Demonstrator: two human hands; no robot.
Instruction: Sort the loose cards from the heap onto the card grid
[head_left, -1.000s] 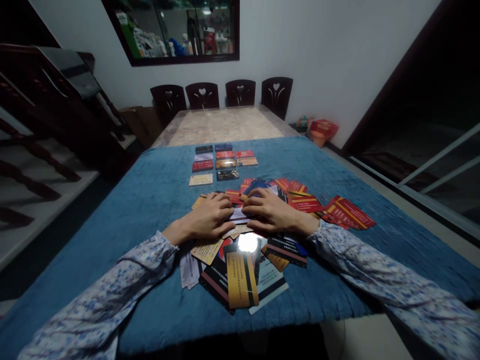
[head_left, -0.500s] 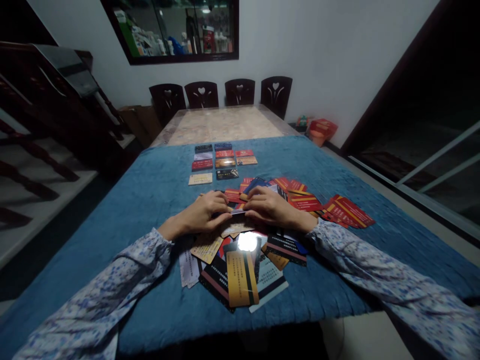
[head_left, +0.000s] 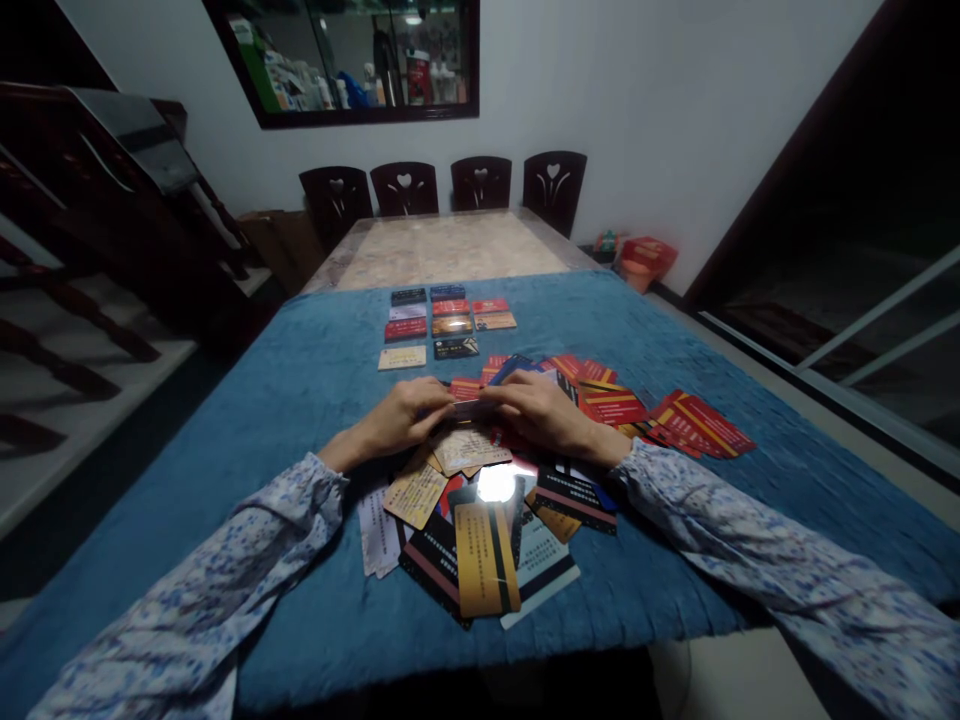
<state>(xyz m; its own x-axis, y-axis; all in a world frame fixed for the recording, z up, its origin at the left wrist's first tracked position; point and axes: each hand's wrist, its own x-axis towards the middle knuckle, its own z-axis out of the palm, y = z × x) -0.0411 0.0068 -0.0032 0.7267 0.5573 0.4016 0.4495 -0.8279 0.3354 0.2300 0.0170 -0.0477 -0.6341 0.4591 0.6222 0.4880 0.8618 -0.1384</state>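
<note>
Between my left hand [head_left: 405,415] and my right hand [head_left: 538,410] are cards [head_left: 469,409], seen nearly edge-on, pinched at both ends by fingers and thumbs. Just below them lies a loose heap: a cream card [head_left: 471,450], a gold card [head_left: 486,560], a black card with a pink stripe [head_left: 576,498] and a pale blue card [head_left: 541,560]. Red cards [head_left: 611,402] fan out beyond and right of my right hand. How many cards I hold cannot be made out.
Small card stacks stand in rows farther up the blue cloth [head_left: 300,400], among them a cream one [head_left: 402,357] and a black one [head_left: 456,347]. Dark chairs [head_left: 405,188] line the table's far end. A red bag [head_left: 646,255] sits on the floor at right.
Both hands have lifted the held cards slightly, and my left fingers have drawn back a little. More of the cream card beneath them shows. The heap looks otherwise the same.
</note>
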